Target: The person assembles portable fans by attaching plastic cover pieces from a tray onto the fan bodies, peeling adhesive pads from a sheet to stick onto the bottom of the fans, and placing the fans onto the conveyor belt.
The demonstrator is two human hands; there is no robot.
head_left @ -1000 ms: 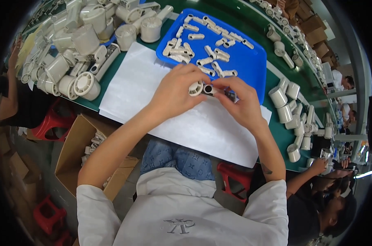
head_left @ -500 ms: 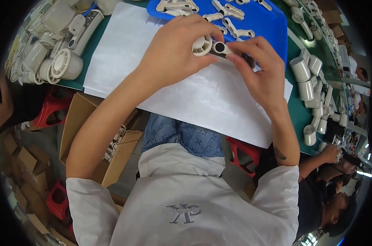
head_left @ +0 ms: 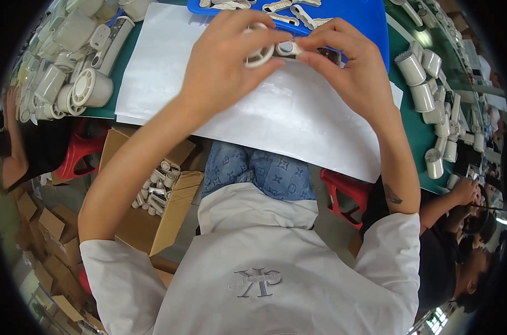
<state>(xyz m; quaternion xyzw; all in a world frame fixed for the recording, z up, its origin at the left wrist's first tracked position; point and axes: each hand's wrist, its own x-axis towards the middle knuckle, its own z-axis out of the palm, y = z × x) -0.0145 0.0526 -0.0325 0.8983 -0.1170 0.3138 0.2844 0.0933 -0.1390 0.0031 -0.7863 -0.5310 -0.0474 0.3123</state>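
1 white part [head_left: 287, 49], long axis crosswise, round end [head_left: 259, 57] leftward, within grip of left hand [head_left: 221, 58] and right hand [head_left: 358, 66]

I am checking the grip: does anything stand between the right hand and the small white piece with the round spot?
Nothing visible does; the right hand appears to touch the small white piece directly, at its right side.

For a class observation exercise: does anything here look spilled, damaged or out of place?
Nothing plainly stands out: no spill shows. The white parts heaped on the table at left lie at mixed angles, merely untidy. The left hand and right hand partly hide their pieces.
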